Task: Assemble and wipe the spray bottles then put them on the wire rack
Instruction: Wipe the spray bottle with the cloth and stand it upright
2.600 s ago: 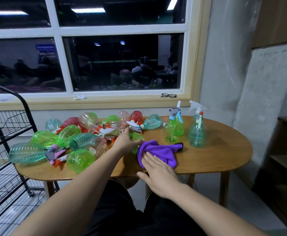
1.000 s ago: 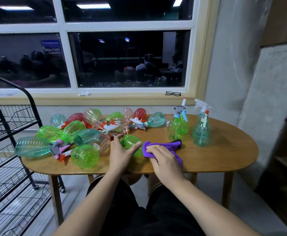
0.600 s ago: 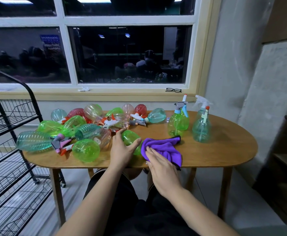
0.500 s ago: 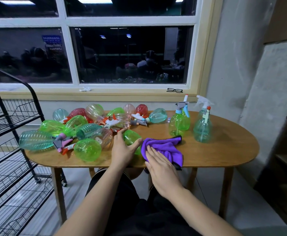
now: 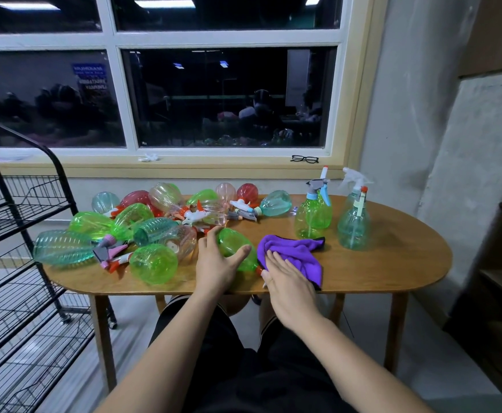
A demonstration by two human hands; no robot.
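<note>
Pressing flat on the purple cloth (image 5: 299, 253) with the right hand (image 5: 285, 278), fingers straight and close together, nothing gripped. Holding with the left hand (image 5: 214, 263) a green bottle (image 5: 232, 244) lying on its side just left of the cloth and touching its edge, thumb curled over the side toward the cloth, other fingers wrapped round the far side. Beside the cloth's near left corner, a small orange part at the bottle's end, too hidden to name. Under the cloth, the wooden table (image 5: 393, 263), the cloth near its front edge. Farther left of the cloth, a heap of loose bottles (image 5: 154, 231) in green, teal, pink and red, all on their sides, with spray heads (image 5: 111, 253) mixed in. Just behind the cloth, standing upright, a green spray bottle (image 5: 308, 222) with another close behind it. Behind and right of the cloth, two teal spray bottles (image 5: 353, 229), upright, heads fitted. Well left of the cloth, on the floor, the black wire rack (image 5: 20, 208). Far behind the cloth, a pair of glasses (image 5: 304, 158) on the window sill (image 5: 184, 166).
</note>
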